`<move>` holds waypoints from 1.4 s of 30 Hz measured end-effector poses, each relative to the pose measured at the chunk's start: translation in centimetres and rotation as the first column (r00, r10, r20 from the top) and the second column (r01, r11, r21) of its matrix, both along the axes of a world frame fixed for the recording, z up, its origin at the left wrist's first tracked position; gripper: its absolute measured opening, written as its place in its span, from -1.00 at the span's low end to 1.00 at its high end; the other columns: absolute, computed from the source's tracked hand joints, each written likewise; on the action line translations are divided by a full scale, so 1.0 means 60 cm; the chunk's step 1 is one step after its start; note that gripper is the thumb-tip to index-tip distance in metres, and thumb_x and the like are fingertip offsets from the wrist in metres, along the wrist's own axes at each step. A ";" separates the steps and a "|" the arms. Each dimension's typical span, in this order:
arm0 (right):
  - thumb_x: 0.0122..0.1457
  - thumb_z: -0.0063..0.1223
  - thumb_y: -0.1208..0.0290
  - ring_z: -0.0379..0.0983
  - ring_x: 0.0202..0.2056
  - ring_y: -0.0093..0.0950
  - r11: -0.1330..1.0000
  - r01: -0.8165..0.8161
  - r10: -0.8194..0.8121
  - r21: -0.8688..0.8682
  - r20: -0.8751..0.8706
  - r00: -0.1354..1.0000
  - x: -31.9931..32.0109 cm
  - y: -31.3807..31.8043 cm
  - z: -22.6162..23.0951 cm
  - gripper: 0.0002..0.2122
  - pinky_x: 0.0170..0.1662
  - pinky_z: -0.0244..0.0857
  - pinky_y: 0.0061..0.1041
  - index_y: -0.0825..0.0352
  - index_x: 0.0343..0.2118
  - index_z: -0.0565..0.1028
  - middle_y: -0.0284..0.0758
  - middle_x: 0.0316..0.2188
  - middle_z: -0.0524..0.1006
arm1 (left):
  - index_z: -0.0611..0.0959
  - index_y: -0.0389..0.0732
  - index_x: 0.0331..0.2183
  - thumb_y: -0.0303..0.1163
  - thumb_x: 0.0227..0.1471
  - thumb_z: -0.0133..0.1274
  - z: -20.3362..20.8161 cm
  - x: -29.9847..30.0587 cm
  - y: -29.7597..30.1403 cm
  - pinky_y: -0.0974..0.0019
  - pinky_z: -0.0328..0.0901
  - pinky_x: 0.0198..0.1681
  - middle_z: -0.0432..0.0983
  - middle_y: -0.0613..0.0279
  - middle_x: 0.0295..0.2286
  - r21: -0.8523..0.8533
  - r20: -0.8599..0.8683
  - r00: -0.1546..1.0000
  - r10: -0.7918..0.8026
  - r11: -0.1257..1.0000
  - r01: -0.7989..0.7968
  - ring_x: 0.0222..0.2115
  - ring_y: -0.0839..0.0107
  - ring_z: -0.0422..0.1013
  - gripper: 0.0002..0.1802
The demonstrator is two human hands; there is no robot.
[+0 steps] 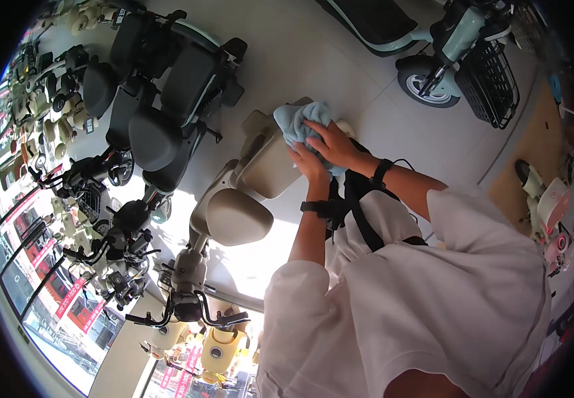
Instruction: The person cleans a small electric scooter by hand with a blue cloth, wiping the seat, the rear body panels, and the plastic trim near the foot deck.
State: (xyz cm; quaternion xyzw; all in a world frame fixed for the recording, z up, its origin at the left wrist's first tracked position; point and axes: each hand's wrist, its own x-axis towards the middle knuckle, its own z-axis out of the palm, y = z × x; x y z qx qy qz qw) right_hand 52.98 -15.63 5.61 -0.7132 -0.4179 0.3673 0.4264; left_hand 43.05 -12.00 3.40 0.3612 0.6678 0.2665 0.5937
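Observation:
A crumpled light-blue cloth lies against the back end of a beige electric scooter. My right hand is on top of it, fingers pressed into its folds. Beside it, my left hand grips the cloth's lower edge, close to the scooter's beige rear seat. Both hands nearly touch each other. A dark band circles each wrist. The scooter's rounded front seat and its handlebars stretch toward the lower left. Part of the scooter's rear is hidden under the cloth and hands.
Dark scooters stand close on the left, with more rows behind them by the windows. At the upper right is a pale-green scooter with a black basket. Pink and white ride-ons stand at the far right. Pale tiled floor lies between.

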 end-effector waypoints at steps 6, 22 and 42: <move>0.19 -0.03 0.07 0.42 -0.07 -0.07 0.998 0.055 -0.062 -0.029 -0.363 0.930 0.030 0.037 -0.039 -0.51 0.02 0.27 -0.30 0.31 0.08 0.41 0.01 -0.10 0.48 | 0.48 -0.43 -0.04 -0.13 0.24 -0.30 -0.008 0.019 0.054 0.18 0.28 -0.03 0.48 -0.05 -0.13 0.088 0.046 0.999 0.027 0.996 -0.031 -0.14 0.14 0.41 -0.45; 0.26 -0.09 0.23 0.27 0.13 -0.17 0.980 -0.166 0.140 -0.107 -0.211 0.967 0.043 0.036 -0.014 -0.48 0.20 0.08 -0.34 0.42 0.21 0.21 -0.04 0.09 0.36 | 0.41 -0.39 0.06 0.00 0.30 -0.39 0.026 0.004 0.019 0.21 0.26 0.06 0.44 -0.05 -0.05 -0.099 0.069 0.989 0.130 0.987 -0.123 -0.01 0.14 0.38 -0.35; 0.31 -0.19 0.11 0.29 0.09 -0.32 0.994 -0.016 -0.087 -0.110 -0.859 0.504 0.042 0.015 -0.086 -0.54 0.16 0.10 -0.39 0.38 0.12 0.31 -0.09 0.03 0.41 | 0.19 -0.33 0.18 0.10 0.30 -0.46 0.035 0.010 -0.008 0.16 0.14 0.19 0.22 -0.02 0.12 -0.039 0.201 0.980 0.008 0.999 -0.001 0.13 0.16 0.22 -0.28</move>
